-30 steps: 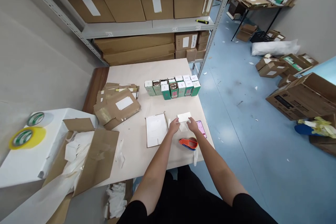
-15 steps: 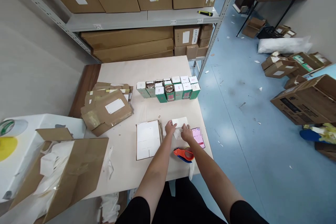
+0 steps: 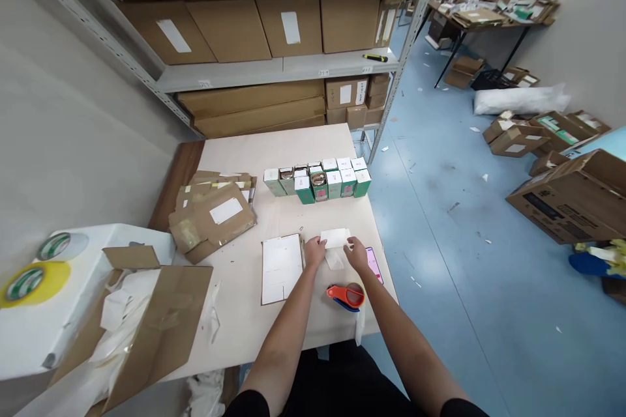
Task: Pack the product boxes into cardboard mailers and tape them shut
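Observation:
My left hand (image 3: 314, 251) and my right hand (image 3: 357, 254) both grip a small white flat piece (image 3: 335, 239) on the pale table (image 3: 274, 143), one hand at each side of it. A white flattened carton (image 3: 281, 259) lies just left of my left hand. An orange and blue tape dispenser (image 3: 347, 295) sits close in front of my right hand. A phone with a pink screen (image 3: 374, 263) lies under my right hand's outer side. Behind the hands stands a row of several small green and white boxes (image 3: 317, 178).
A pile of flattened brown cartons (image 3: 211, 215) lies at the table's left. An open cardboard box with white paper (image 3: 141, 313) and tape rolls (image 3: 34, 273) are on a white surface at the left. Shelving with brown boxes (image 3: 274, 19) rises behind. Boxes litter the blue floor (image 3: 557, 143) on the right.
The head view has tilted up and down. My hands stay on the white piece, and they have drawn slightly apart along it. Nothing else on the table has moved.

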{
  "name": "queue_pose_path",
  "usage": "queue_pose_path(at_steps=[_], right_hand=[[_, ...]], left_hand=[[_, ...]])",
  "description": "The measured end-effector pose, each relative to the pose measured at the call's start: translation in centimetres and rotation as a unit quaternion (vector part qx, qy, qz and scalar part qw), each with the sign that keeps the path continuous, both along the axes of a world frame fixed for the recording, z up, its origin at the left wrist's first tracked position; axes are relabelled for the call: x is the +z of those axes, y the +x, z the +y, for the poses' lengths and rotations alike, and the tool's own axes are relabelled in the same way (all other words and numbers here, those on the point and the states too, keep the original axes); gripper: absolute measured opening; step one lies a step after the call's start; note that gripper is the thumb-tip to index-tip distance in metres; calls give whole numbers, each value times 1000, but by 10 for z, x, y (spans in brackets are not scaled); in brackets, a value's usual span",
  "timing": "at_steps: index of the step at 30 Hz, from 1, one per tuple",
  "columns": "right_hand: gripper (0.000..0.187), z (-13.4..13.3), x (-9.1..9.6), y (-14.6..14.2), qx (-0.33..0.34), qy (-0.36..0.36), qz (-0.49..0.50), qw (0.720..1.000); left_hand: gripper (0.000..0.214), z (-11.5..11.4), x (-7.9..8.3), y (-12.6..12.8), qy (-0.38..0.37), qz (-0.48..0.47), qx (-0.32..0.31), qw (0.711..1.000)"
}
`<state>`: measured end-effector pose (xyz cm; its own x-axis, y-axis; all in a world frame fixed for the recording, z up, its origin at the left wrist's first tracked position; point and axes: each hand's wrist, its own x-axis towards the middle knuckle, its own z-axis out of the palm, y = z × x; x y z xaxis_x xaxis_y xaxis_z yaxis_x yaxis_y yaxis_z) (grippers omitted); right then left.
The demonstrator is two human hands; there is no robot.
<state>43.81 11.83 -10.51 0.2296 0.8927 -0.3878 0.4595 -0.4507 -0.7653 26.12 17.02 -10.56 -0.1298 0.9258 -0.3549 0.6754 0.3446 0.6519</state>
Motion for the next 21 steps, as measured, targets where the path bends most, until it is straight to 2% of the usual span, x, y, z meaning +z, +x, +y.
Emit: queue_pose_path(at_steps=[2, 5, 6, 8, 9, 11, 14, 17, 19, 21], right_hand=[[46, 0, 20, -8, -22, 22, 89, 996], [52, 1, 48, -19, -18, 64, 247, 967], [51, 2, 55, -20, -23, 74, 276, 958], [48, 4, 65, -17, -56, 79, 274, 957], [47, 5, 67, -13, -77, 76, 252, 962], [45, 8, 72, 0, -94, 66, 208, 971], [42, 8, 81, 23, -45, 74, 198, 976], [39, 3, 96, 42, 17, 103, 221, 970], [37, -1, 105, 54, 30, 127, 220, 967], [35, -5, 112, 66, 8, 147, 198, 969]], left_hand=[[24, -7, 18, 2, 37, -50, -9, 998], [29, -22, 42, 7, 66, -208, -55, 974], [35, -28, 48, 7, 64, -253, -86, 961], [45, -36, 57, 5, 46, -301, -154, 940], [46, -38, 61, 3, 36, -303, -175, 936], [44, -34, 66, -4, 30, -279, -175, 944], [52, -16, 74, -10, 77, -211, -143, 964], [63, 7, 82, -4, 112, -188, -212, 953], [51, 19, 87, 4, 99, -181, -273, 940], [31, 27, 89, 11, 69, -165, -311, 933]])
